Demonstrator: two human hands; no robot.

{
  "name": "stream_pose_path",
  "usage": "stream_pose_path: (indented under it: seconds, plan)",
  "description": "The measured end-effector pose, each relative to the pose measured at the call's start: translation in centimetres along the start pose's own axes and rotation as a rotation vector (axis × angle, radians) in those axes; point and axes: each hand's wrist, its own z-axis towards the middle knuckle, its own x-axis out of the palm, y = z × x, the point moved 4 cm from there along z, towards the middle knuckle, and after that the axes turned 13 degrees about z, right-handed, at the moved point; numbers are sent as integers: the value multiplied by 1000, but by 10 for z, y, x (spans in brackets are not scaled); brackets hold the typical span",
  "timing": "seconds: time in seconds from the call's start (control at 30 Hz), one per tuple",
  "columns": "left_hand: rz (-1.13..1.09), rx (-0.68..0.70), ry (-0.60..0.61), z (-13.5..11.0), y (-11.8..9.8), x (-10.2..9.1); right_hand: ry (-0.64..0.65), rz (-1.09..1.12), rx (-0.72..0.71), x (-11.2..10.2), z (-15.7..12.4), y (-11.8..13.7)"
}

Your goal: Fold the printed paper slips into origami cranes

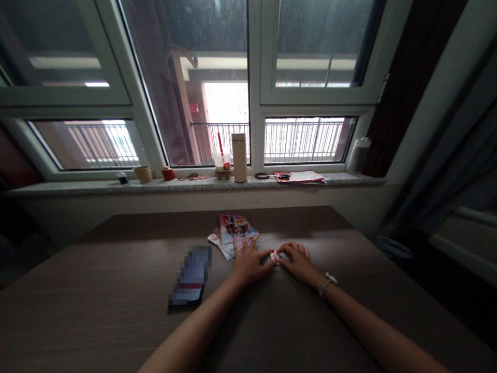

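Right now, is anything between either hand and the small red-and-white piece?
Nothing visible: the left hand and right hand meet at the piece from opposite sides. The printed papers lie just beyond the left hand, and the phone lies to its left, neither in between.

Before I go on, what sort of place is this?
Probably a room in a home or dormitory, several floors up or not I can't tell. A dark brown, wood-grained table stands before a white-framed glass window, a tall beige cylindrical flask sits on its speckled stone sill.
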Motion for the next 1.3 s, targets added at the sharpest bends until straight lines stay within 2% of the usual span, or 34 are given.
stream_pose_path:
  seconds: [0.23,0.4,0.67,0.97,1.3]
  plan:
    - [14,-34,3,2,1,4,-41,-42,8,3,0,1]
    - [3,-54,-1,3,2,0,-80,-52,18,3,-1,5]
    - [-22,-77,3,4,-8,2,-95,1,2,1,-3,7]
    - [-121,-146,-55,1,-11,0,-83,33,49,2,-1,6]
    - [-259,-170,-23,4,-8,8,-87,50,70,3,0,6]
